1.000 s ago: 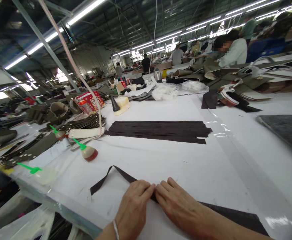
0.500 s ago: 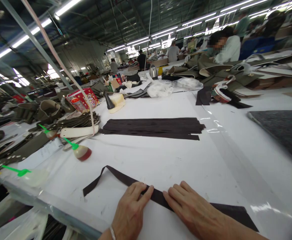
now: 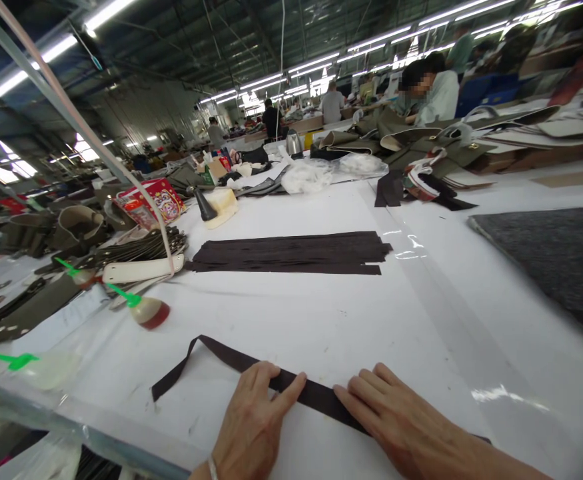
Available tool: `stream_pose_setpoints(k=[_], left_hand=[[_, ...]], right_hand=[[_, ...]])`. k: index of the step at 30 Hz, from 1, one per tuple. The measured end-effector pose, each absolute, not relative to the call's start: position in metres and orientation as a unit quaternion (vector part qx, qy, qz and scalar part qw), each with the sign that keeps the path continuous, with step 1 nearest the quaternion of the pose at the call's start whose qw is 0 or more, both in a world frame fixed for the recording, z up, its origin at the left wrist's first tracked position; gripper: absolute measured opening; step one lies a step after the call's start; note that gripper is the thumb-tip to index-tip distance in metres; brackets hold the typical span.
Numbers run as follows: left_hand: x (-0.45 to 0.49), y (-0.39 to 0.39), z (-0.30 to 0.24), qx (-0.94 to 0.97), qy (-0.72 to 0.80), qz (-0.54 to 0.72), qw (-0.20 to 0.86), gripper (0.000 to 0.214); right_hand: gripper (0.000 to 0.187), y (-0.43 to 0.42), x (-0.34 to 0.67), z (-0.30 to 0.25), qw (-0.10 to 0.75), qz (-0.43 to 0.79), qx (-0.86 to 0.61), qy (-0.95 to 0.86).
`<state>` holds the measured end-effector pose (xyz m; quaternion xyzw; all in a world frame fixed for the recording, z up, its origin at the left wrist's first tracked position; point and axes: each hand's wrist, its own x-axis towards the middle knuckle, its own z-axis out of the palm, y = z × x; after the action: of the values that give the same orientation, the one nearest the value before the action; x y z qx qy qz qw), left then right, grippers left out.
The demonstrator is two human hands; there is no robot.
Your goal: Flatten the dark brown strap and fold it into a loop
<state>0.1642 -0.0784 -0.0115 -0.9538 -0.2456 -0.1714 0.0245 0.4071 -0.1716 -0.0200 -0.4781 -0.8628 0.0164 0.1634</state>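
Observation:
A long dark brown strip (image 3: 316, 398) lies slantwise on the white tabletop in front of me. Its far left end rises in a bent, twisted loop, while its right end is mostly hidden under my right forearm. My left hand (image 3: 254, 417) grips the strip near its middle, fingertips on the upper edge and thumb on the lower part. A short way to the right, my right hand (image 3: 396, 413) has its curled fingers pressed on the same strip. Beyond both hands, a flat bundle of similar dark strips (image 3: 291, 253) lies crosswise.
Squeeze bottles with green nozzles, one holding red-brown liquid (image 3: 151, 313) and one pale (image 3: 51, 370), stand at left. A black cone (image 3: 204, 205) lies on a yellowish block (image 3: 224, 205). A grey felt mat (image 3: 546, 260) is at right. A co-worker (image 3: 441, 93) bends over work behind.
My right hand has slid slightly rightward along the strip, widening the gap between my hands. The strip's right end has gone mostly behind my forearm. The whole view has shifted a little.

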Motion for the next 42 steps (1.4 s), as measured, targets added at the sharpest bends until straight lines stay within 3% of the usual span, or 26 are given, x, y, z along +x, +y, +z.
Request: stream_pose_setpoints(k=[5, 11, 16, 28, 42], left_hand=[[0.186, -0.089, -0.012, -0.939, -0.247, -0.238, -0.013, 0.043], [0.211, -0.09, -0.014, -0.944, -0.206, -0.224, -0.126, 0.033], [0.207, -0.085, -0.018, -0.961, -0.163, -0.201, -0.101, 0.036], [0.203, -0.084, -0.024, -0.975, -0.14, -0.164, -0.048, 0.041], [0.209, -0.086, -0.023, -0.989, -0.101, -0.103, 0.028, 0.056]], right_hand=[[0.024, -0.165, 0.404, -0.024, 0.192, 0.05, -0.536, -0.82], [0.025, -0.167, 0.407, -0.022, 0.205, 0.125, -0.551, -0.799], [0.024, -0.176, 0.421, -0.018, 0.188, 0.122, -0.535, -0.814], [0.02, -0.187, 0.426, -0.012, 0.16, -0.021, -0.481, -0.862], [0.031, -0.21, 0.441, -0.012, 0.119, 0.001, -0.499, -0.858]])
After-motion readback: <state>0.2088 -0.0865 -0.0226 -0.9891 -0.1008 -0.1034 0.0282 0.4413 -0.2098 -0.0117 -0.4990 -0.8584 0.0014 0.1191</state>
